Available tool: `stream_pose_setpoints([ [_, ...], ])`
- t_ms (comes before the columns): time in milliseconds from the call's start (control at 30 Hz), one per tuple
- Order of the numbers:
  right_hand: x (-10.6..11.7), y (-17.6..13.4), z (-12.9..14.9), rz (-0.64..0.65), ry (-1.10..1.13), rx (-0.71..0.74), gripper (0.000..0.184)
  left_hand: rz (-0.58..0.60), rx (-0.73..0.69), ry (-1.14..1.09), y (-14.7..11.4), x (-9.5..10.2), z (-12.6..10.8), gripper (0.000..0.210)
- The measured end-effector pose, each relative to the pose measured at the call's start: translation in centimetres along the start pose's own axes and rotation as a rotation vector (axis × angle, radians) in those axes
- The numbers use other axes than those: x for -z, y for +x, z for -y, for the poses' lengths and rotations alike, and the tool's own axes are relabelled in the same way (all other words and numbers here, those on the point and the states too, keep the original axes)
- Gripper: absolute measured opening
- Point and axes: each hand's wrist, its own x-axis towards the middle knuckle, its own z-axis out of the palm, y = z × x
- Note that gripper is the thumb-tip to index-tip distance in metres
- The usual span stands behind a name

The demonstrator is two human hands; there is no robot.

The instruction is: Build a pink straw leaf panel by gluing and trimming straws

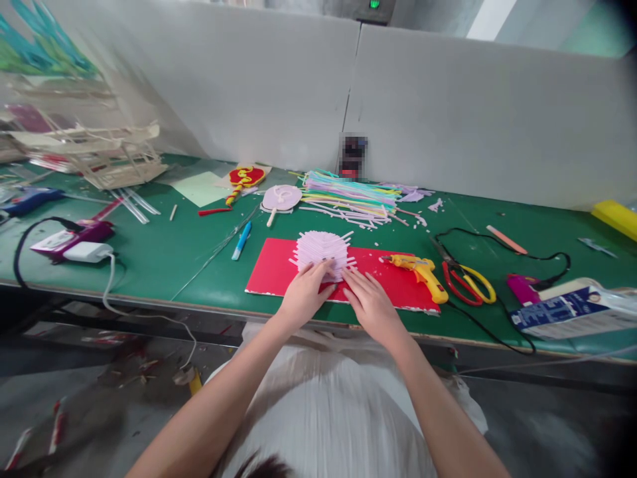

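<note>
A lilac piece [322, 247], built of many thin sticks or straws laid side by side in slanting rows, lies on a red board [273, 265]. Several stick ends jut past its edges. My left hand [307, 292] rests on the piece's lower edge, fingers stretched over it and thumb apart. At the lower right edge, my right hand [372, 304] lies with fingers extended and spread, its fingertips touching or very close to the sticks. The lower part of the piece is partly hidden by my fingers. Neither hand visibly grips anything.
A yellow glue gun [423, 273] lies on the board's right, beside red-and-yellow-handled scissors [468, 282]. Coloured straws [351, 196] are heaped behind, next to a round lilac fan shape [281, 197]. A blue pen [241, 240] and a power strip [74, 240] with cables lie left.
</note>
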Motion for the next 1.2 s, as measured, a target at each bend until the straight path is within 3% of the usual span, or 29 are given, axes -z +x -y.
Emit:
stream_pose_setpoints([
  [300,0.5,2.5,-1.3,-0.207,0.302,-0.011,0.016,0.019,0.036,-0.031,0.1,0.5,-0.3,0.021],
  [433,0.1,3.6,-2.1,-0.17,0.409,0.021,0.013,0.033,0.057,-0.038,0.1,0.6,-0.5,0.02],
  [600,-0.1,3.6,-2.7,-0.17,0.524,-0.049,0.018,0.025,0.036,-0.04,0.1,0.4,-0.3,0.019],
  [767,-0.2,3.6,-2.8,-0.107,0.51,-0.075,0.019,0.014,0.042,-0.036,0.1,0.4,-0.3,0.013],
  [1200,-0.3,3.6,-2.8,-0.111,0.505,-0.087,0.021,0.012,0.03,0.015,0.3,0.2,-0.6,0.016],
])
